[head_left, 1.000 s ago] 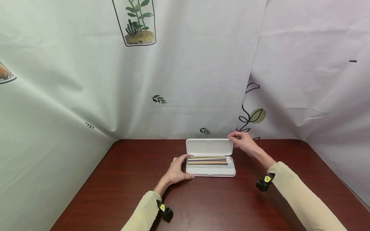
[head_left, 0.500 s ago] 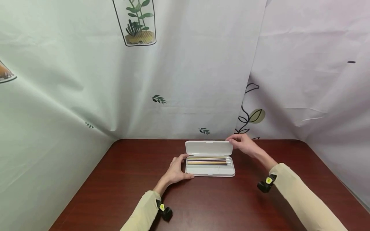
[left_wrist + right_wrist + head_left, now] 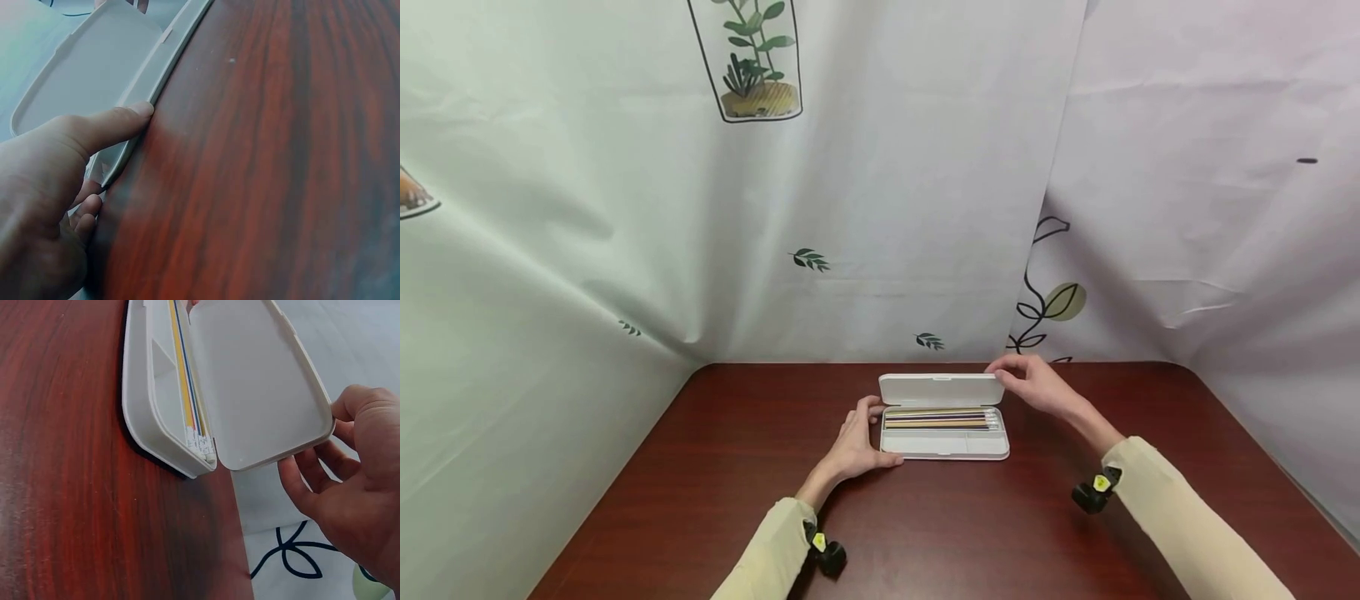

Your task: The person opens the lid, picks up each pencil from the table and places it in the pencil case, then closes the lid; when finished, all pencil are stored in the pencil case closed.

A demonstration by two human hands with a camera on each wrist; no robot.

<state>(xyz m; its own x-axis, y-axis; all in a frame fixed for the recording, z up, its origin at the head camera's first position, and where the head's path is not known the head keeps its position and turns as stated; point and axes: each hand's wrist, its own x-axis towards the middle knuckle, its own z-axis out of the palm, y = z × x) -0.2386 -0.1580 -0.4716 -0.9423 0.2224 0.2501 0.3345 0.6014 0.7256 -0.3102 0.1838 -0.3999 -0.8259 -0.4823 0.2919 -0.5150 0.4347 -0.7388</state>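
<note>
A white pencil case (image 3: 917, 446) lies on the table with its lid (image 3: 940, 389) raised on the hinge at the back. Several pencils (image 3: 936, 419) lie side by side in the rear compartment; their white ends point right. My left hand (image 3: 853, 446) grips the case's left end, its thumb on the front edge and its fingers round the far side, as the left wrist view shows. With my right hand (image 3: 1037, 386) I hold the lid's upper right corner. In the right wrist view, the thumb and fingers (image 3: 299, 487) meet the lid's edge.
The dark red wooden table (image 3: 970, 525) extends in front of the case and to both sides. Close behind the table's back edge hangs a pale cloth (image 3: 887, 208) with printed plants. A small black camera (image 3: 1092, 497) sits on each wrist.
The lid has tilted forward, its upper edge coming lower, and my right hand has come down with it. My left fingers have curled a little at the case's far left corner.
</note>
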